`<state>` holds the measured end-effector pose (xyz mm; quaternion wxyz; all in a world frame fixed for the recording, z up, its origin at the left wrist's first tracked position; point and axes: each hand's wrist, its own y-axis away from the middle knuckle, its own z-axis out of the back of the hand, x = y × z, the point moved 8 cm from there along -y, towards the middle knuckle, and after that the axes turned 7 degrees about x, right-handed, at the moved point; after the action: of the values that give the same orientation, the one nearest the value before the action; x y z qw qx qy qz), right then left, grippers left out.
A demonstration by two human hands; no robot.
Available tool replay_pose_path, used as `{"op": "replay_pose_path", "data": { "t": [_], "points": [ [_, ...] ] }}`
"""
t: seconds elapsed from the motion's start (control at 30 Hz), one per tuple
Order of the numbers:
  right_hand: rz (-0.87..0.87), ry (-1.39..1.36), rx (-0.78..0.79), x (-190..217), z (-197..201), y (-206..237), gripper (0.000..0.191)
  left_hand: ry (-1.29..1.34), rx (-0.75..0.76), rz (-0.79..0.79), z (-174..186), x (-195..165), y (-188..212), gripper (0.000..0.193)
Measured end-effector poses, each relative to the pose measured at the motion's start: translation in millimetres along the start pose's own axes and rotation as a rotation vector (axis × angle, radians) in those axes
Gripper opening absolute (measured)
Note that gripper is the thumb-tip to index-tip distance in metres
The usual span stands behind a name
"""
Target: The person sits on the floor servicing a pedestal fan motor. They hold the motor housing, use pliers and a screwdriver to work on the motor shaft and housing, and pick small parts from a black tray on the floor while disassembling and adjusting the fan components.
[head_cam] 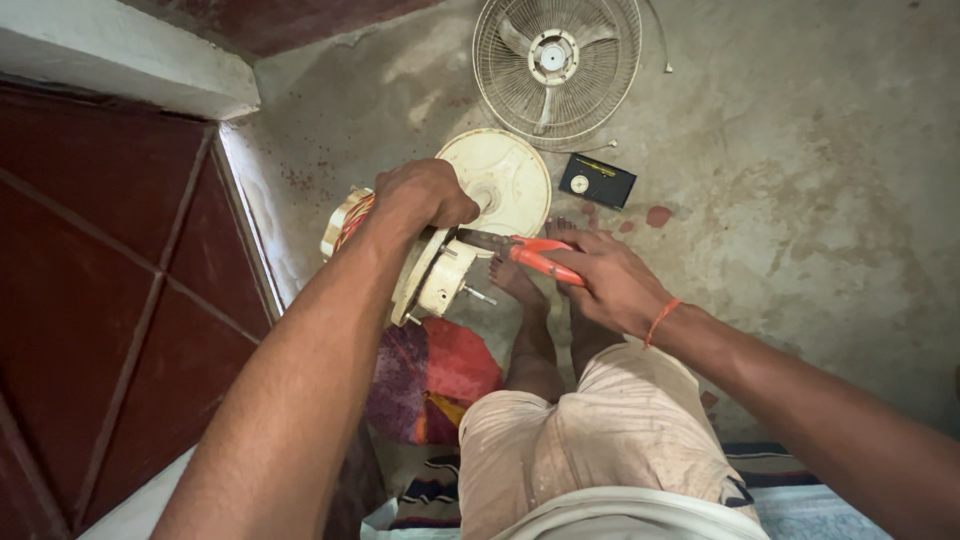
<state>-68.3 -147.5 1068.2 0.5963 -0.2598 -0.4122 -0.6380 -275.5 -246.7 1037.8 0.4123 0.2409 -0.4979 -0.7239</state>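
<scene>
Gripping the cream fan motor housing [437, 272] from above, left hand [420, 196] is closed tight around its top edge, holding it tilted just above the concrete floor [800, 200]. Right hand [610, 280] is wrapped shut on the orange-handled pliers [520, 250]; their dark nose reaches in right under the left hand's fingers, at the housing's rim. What the tips bite on is hidden.

To do this well, I'd judge: keep the housing braced firm, pliers square to the part, fingers out of the nose line, short controlled pulls.

Motor shaft [479, 295] sticks out toward the bare feet [520, 285]. Copper winding [350, 220] shows behind the left wrist. Round cream cover [510, 170] lies just beyond, then wire fan guard [556, 65] and a small black box [597, 181]. No containers in view.
</scene>
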Motion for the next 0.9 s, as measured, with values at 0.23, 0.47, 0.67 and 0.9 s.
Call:
{"op": "replay_pose_path", "data": {
  "t": [0.23,0.47,0.67,0.9],
  "points": [
    [-0.022,-0.021,0.023,0,-6,-1,0.049,0.007,0.014,0.01,1,-1,2,0.046],
    [-0.011,-0.07,0.007,1,-6,2,0.056,-0.003,0.012,0.001,0,-1,1,0.047],
    [0.003,-0.086,-0.012,1,-3,2,0.051,-0.012,-0.011,-0.014,-1,-1,-2,0.049],
    [-0.141,-0.318,0.094,-26,-26,0,0.038,-0.006,0.002,-0.009,0,-1,0,0.049]
  ]
}}
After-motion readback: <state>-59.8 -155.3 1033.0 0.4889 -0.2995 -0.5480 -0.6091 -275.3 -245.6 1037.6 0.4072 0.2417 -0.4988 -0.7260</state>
